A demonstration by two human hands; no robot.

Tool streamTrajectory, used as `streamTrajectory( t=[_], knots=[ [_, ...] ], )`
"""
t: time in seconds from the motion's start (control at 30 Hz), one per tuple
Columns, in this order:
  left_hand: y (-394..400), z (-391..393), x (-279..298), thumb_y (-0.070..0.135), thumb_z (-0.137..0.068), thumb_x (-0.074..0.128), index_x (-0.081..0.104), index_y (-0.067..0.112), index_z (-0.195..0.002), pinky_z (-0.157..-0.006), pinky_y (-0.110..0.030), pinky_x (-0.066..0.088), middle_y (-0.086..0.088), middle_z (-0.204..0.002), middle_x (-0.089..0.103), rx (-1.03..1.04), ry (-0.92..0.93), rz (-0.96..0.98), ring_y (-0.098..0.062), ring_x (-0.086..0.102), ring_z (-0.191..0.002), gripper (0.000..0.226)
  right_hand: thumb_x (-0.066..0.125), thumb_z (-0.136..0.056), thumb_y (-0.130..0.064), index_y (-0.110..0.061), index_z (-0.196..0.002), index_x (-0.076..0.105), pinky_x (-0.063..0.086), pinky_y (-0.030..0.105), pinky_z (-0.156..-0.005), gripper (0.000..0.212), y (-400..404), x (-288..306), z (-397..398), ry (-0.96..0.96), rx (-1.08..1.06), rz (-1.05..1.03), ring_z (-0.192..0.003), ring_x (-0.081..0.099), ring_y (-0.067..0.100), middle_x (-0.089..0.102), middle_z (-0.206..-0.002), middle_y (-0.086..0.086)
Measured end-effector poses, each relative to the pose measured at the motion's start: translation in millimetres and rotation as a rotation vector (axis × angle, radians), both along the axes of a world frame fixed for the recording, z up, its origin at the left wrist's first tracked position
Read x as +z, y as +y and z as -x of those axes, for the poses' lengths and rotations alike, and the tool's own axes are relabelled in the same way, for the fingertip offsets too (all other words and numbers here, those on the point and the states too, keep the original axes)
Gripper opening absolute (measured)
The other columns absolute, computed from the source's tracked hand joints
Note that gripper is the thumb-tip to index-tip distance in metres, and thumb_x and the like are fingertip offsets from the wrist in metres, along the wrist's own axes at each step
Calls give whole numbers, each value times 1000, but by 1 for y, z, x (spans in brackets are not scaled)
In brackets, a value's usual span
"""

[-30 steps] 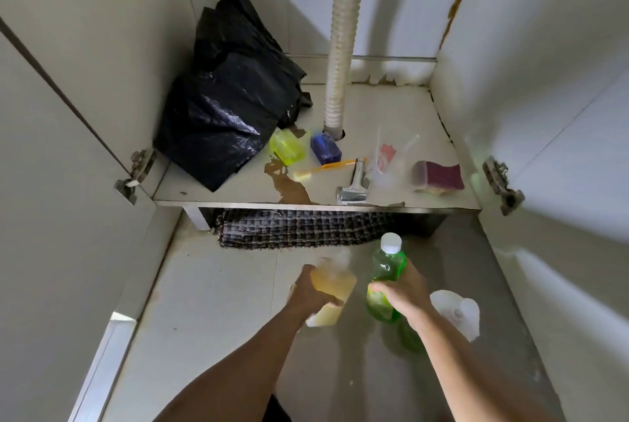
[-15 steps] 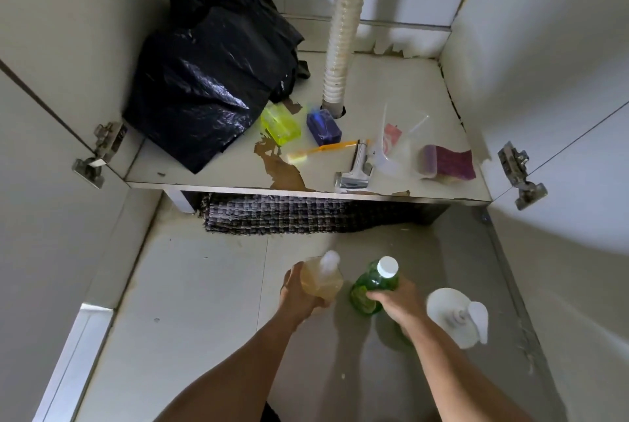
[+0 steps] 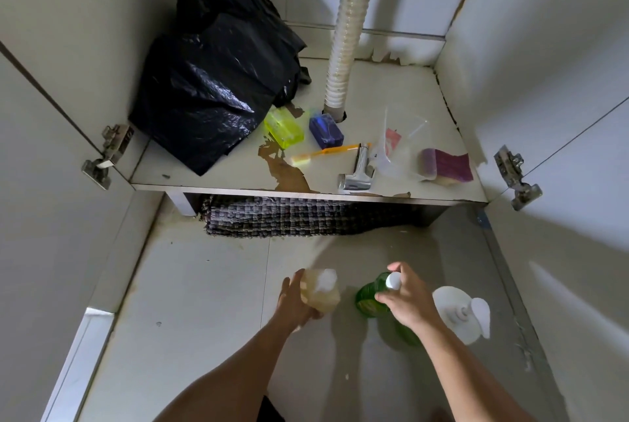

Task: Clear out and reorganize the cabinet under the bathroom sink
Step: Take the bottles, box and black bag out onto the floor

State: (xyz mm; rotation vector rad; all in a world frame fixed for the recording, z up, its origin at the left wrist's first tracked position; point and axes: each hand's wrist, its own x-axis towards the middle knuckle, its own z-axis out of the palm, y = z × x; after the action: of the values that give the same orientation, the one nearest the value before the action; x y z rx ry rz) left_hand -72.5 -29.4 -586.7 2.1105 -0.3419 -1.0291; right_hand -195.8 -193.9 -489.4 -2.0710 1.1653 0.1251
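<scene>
My left hand (image 3: 293,302) grips an amber bottle (image 3: 321,290) with a white cap, low over the floor tiles in front of the cabinet. My right hand (image 3: 406,300) holds a green bottle (image 3: 369,297) by its white-capped neck, just right of the amber one. A white pump bottle (image 3: 457,314) stands on the floor beside my right wrist. The cabinet shelf (image 3: 211,183) carries a black plastic bag (image 3: 214,88), a yellow-green block (image 3: 284,128), a blue block (image 3: 326,129), an orange toothbrush (image 3: 325,152), a chrome fitting (image 3: 357,169), a clear plastic bag (image 3: 394,146) and a purple sponge (image 3: 446,164).
A white corrugated drain hose (image 3: 347,30) drops through the shelf behind the blue block. A woven mat (image 3: 289,217) lies under the shelf's front edge. Both cabinet doors stand open, with metal hinges on the left (image 3: 109,152) and on the right (image 3: 517,178). A brown stain marks the shelf front.
Both hands have brought the amber and green bottles down and back toward me, away from the shelf, to the floor beside the white pump bottle. The view has tilted down.
</scene>
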Motion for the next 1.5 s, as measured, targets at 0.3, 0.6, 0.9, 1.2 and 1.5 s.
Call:
streamTrajectory(
  t=[0.3, 0.6, 0.9, 1.2, 1.5],
  knots=[
    [27, -47, 33, 7, -74, 77, 22, 17, -149, -72, -27, 47, -16, -139, 44, -378, 103, -234, -33, 55, -117, 93, 71, -79, -16, -10, -119, 54, 40, 24, -94, 43, 2, 47, -46, -69, 153, 279, -114, 55, 22, 57, -123, 8],
    [-40, -180, 164, 8, -88, 59, 68, 11, -101, -73, -32, 53, -16, -92, 66, 28, -201, 182, -28, 64, -76, 16, 56, -87, -10, -7, -115, 59, 49, 33, -92, 28, -36, 122, -205, -177, 352, 422, -109, 59, 28, 64, -116, 13],
    [-129, -233, 173, 27, -92, 57, 38, 2, -133, -95, -38, 44, -18, -133, 51, 122, -466, -113, -34, 51, -122, 52, 54, -91, -28, -7, -123, 50, 46, 32, -79, 39, -70, 94, -287, 120, 382, 439, -107, 58, 33, 59, -119, 18],
    [-151, -246, 163, 27, -87, 63, 26, -1, -139, -96, -37, 45, -13, -134, 50, 227, -466, -164, -30, 52, -123, 69, 64, -83, -30, -5, -110, 56, 40, 29, -68, 37, -72, 82, -291, 63, 326, 484, -97, 60, 34, 62, -108, 17],
    [-152, -242, 181, 31, -73, 75, 37, 8, -137, -95, -37, 44, -11, -134, 49, 247, -386, -62, -30, 51, -123, 79, 60, -85, -28, -17, -81, 59, 35, 27, -64, 12, -56, 153, -217, -133, 217, 388, -80, 53, 28, 62, -88, 11]
  ],
)
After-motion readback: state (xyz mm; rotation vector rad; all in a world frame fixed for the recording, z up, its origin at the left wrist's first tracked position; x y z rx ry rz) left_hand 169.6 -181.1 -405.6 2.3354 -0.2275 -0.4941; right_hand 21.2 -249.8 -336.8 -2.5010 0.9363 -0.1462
